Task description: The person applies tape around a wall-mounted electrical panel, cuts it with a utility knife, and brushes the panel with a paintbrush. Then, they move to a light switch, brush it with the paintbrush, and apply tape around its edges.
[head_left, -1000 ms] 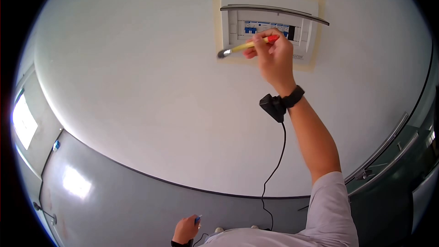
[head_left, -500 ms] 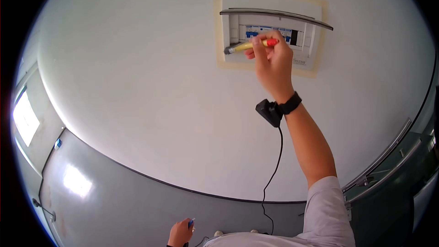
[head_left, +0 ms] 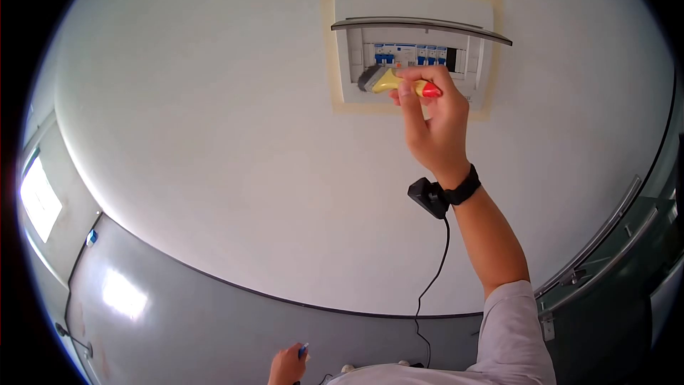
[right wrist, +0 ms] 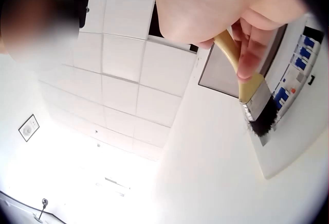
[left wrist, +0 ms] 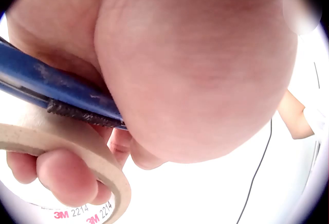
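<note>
My right hand (head_left: 445,117) pinches a flat paintbrush (head_left: 386,83) with a yellow, red-tipped handle. Its dark bristles (right wrist: 266,118) point left, at the lower left of the breaker box (head_left: 410,6), just below the row of blue-switched breakers (head_left: 406,55). Over the breakers, the box's cover (head_left: 427,27) is swung up. Low down near my body, my left hand (head_left: 286,365) grips a roll of masking tape (left wrist: 56,125) together with a blue utility knife (left wrist: 46,77) that has a black ridged strip. Fingertips curl round the tape's edge.
Strips of masking tape (head_left: 329,64) frame the box on the white wall (head_left: 249,135). A black cable (head_left: 431,285) hangs from the right wrist camera. Metal rails (head_left: 598,242) stand at the right, and a grey floor (head_left: 192,321) lies below.
The brush has shifted right from the box's lower left corner and turned, so its broad face shows. The right hand moved slightly right and lower in view. The left hand still holds its things.
</note>
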`<state>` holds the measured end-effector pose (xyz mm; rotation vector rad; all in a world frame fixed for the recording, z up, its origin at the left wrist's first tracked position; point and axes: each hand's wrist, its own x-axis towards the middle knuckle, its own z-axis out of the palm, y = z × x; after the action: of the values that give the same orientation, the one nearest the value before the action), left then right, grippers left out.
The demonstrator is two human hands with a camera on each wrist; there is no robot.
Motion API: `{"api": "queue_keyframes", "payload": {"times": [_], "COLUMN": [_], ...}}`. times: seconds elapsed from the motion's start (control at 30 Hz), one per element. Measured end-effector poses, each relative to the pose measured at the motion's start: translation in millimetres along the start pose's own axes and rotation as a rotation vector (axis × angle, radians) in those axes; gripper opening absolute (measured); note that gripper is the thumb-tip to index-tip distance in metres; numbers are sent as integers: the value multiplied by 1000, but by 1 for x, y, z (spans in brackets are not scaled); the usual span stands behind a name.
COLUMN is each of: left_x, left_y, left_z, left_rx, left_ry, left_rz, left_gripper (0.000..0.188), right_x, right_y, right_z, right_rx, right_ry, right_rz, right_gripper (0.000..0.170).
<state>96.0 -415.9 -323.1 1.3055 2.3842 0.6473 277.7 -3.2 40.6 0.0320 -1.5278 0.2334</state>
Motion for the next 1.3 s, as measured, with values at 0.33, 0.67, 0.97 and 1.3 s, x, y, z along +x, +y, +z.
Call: {"api": "queue_keyframes", "payload": {"times": [0.33, 0.67, 0.97, 1.3], "left_x": [6, 2, -1, 4], "left_y": [6, -14, -9, -12], "left_z": [2, 4, 4, 2], "left_rx": [-12, -21, -57, 24], "left_ry": [-28, -59, -59, -115], "left_rz": [36, -7, 23, -16], "left_gripper": [30, 34, 31, 35], "right_x": [-17, -29, -10, 8], "right_y": [-8, 3, 0, 11], "right_z": [19, 10, 10, 21], "right_rx": [96, -35, 260, 12], "right_ry": [-490, 14, -68, 5], "right_rz": [220, 25, 314, 10], "right_gripper": [10, 11, 13, 8]}}
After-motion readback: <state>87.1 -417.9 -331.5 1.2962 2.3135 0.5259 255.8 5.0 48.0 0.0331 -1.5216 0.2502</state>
